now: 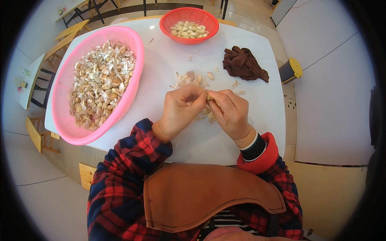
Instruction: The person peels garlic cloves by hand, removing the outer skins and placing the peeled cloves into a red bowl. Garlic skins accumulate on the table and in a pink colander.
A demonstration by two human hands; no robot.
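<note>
My left hand (184, 110) and my right hand (230, 111) meet above the middle of the table, fingertips pinched on a small garlic clove (209, 97). Fingers cover most of the clove. Under and beyond my hands lies a loose pile of garlic skins (190, 78), with some scraps scattered to the right. On the left, a large pink plastic colander (137, 72) holds many unpeeled cloves and papery skins (102, 78). Farther back, a red plastic colander (189, 40) contains peeled pale garlic cloves (189, 30).
A crumpled dark brown cloth (245, 64) lies at the right of the white table (193, 144). Beyond the right edge stands a dark bin with a yellow lid (295, 67). Wooden stools (34, 134) and other tables (31, 81) are at the left. A pale wall (334, 99) rises at the right.
</note>
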